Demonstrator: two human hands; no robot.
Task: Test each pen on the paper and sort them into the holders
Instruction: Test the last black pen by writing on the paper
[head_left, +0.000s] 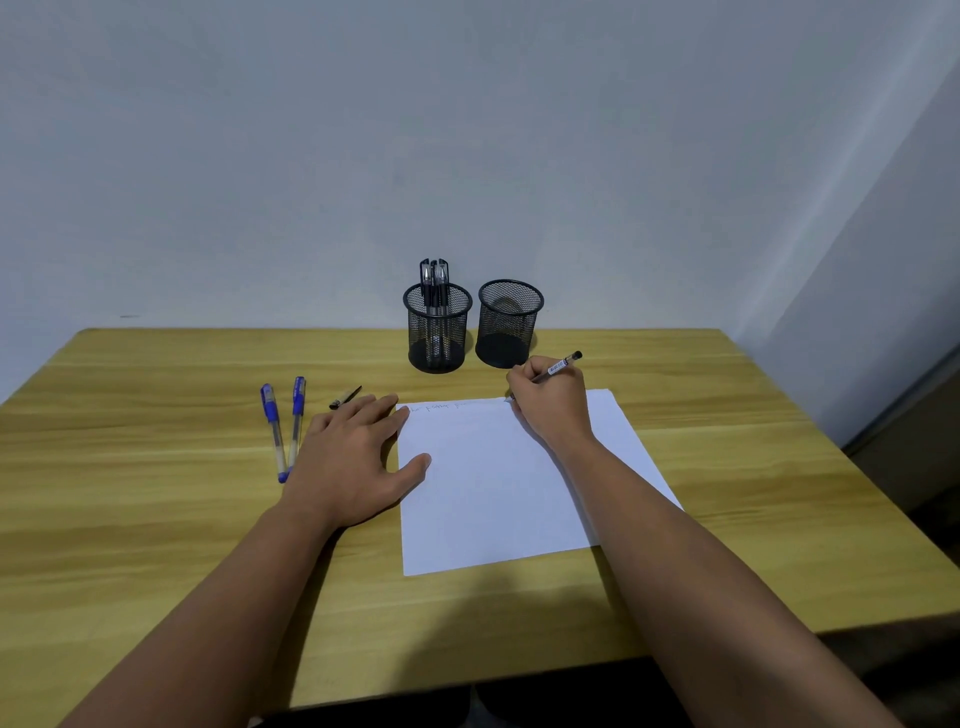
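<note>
Your right hand (550, 402) grips a pen (563, 365), tip on the paper (493, 488) near its top edge. Your left hand (353, 462) lies flat, fingers spread, thumb and fingertips on the paper's left edge.

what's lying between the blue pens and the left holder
A black pen cap lies on the table between the blue pens and the left holder, in the head view.

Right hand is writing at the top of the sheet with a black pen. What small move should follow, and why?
Probably lift the black pen in the right hand off the paper and pick up its cap, lying left of the sheet: faint marks already show along the top edge, so this test looks about done.
</note>
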